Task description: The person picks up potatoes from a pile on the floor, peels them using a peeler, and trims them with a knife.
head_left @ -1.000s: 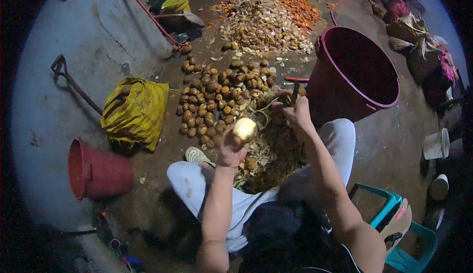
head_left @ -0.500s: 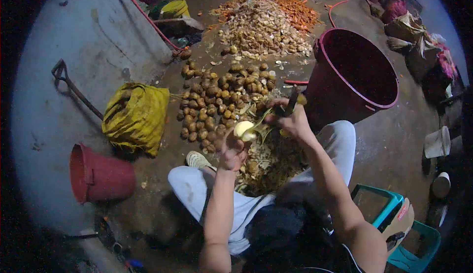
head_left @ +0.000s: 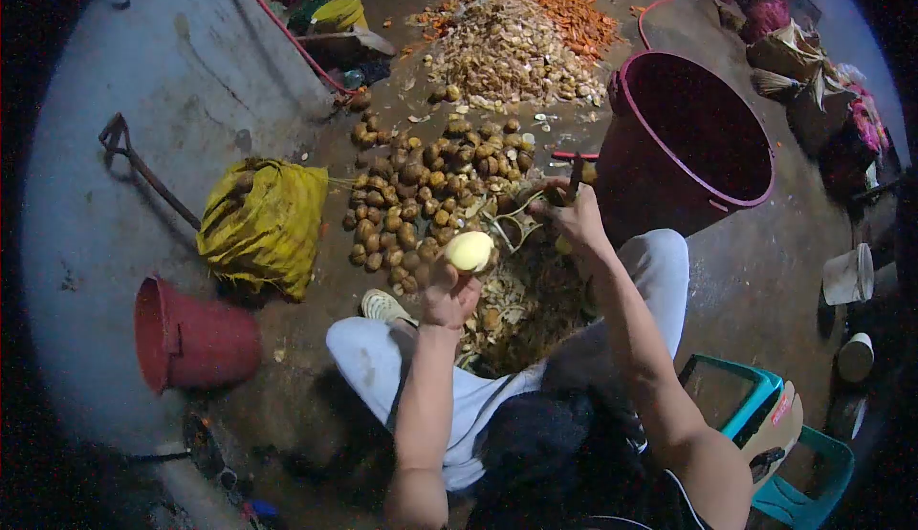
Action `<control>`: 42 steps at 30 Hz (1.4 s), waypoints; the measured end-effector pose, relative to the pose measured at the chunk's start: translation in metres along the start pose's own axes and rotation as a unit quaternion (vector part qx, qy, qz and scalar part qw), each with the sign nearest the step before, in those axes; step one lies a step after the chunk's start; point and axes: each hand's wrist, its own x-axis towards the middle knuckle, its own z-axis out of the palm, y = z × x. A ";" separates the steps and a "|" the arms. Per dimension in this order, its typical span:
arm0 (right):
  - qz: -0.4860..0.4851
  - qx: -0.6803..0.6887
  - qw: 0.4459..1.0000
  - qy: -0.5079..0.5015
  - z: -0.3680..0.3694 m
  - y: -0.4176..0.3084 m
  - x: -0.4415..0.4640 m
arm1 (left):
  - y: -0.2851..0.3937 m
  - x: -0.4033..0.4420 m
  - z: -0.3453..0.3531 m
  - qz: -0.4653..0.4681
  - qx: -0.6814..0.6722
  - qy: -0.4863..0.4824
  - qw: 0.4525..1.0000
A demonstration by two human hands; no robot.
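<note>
My left hand (head_left: 451,298) is closed around the lower end of a potato (head_left: 469,252), whose pale yellow peeled side faces up. To the right and farther forward, my right hand (head_left: 574,216) grips a dark, knife-like tool (head_left: 577,172) that points up and away from me; its exact kind is hard to make out. Thin strips of peel (head_left: 517,227) hang beside the right hand's fingers, apart from the potato. Between my legs lies a heap of peelings (head_left: 516,315). Unpeeled brown potatoes (head_left: 406,191) spread over the floor just beyond my left hand.
A large dark-red tub (head_left: 660,176) stands at my right. On the left are a red bucket (head_left: 206,339), a yellow sack (head_left: 263,229) and a long-handled tool (head_left: 148,174). Farther off lies a heap of pale scraps (head_left: 507,52) with orange pieces (head_left: 579,23). A teal stool (head_left: 813,492) sits behind right.
My right hand has moved slightly up and away from the potato, with peel strips trailing from it. The potato has turned in my left hand and shows more of its peeled side.
</note>
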 end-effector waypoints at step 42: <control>-0.187 0.026 0.979 -0.072 0.002 -0.040 -0.017 | 0.005 -0.005 0.010 -0.001 0.048 0.013 0.999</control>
